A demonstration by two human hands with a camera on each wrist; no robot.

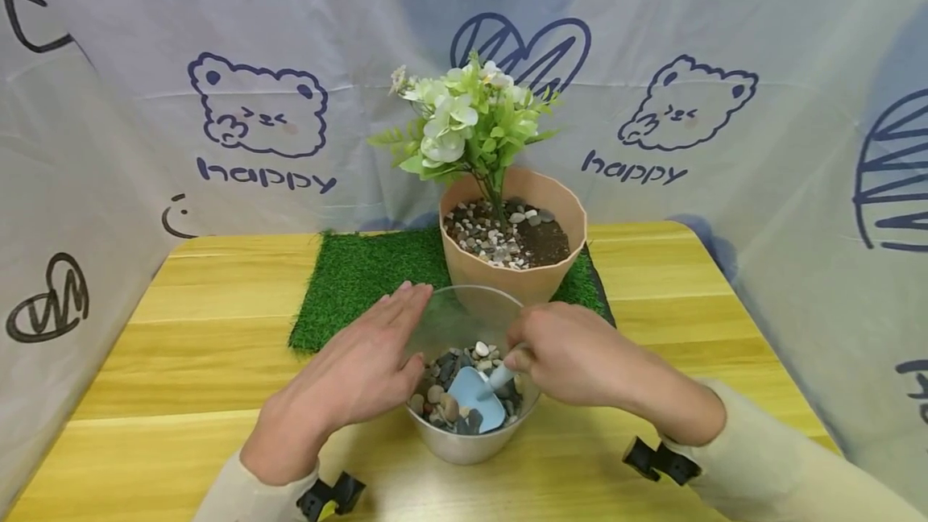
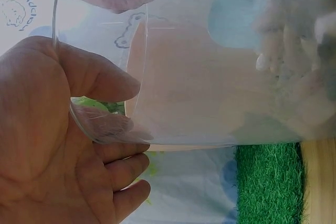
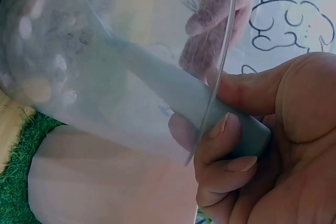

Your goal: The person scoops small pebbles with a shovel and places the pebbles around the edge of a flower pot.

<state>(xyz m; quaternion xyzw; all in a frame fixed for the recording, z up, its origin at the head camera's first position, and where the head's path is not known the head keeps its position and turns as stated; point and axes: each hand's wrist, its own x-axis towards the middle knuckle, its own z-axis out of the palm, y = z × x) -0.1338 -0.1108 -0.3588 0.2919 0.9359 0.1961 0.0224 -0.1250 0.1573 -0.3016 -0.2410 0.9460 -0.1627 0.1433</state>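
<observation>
A clear plastic bucket [image 1: 474, 445] stands on the table with grey, tan and white pebbles [image 1: 437, 397] in it. My right hand [image 1: 573, 353] grips the handle [image 3: 178, 90] of a small pale-blue shovel [image 1: 474, 395], curled fingers and thumb wrapped about the handle's end at the bucket's rim. The shovel's blade lies inside, tilted among the pebbles. On the opposite side, my left hand [image 1: 362, 365] rests against the bucket's rim and wall, fingers nearly straight; the thumb [image 2: 100, 77] lies apart from them.
Behind the bucket, an orange flowerpot [image 1: 573, 240] holds soil, small stones and a white-flowered plant [image 1: 464, 119]. It stands on a green turf mat [image 1: 362, 280] on the yellow wooden table [image 1: 188, 329]. A printed white curtain [image 1: 391, 14] surrounds the table.
</observation>
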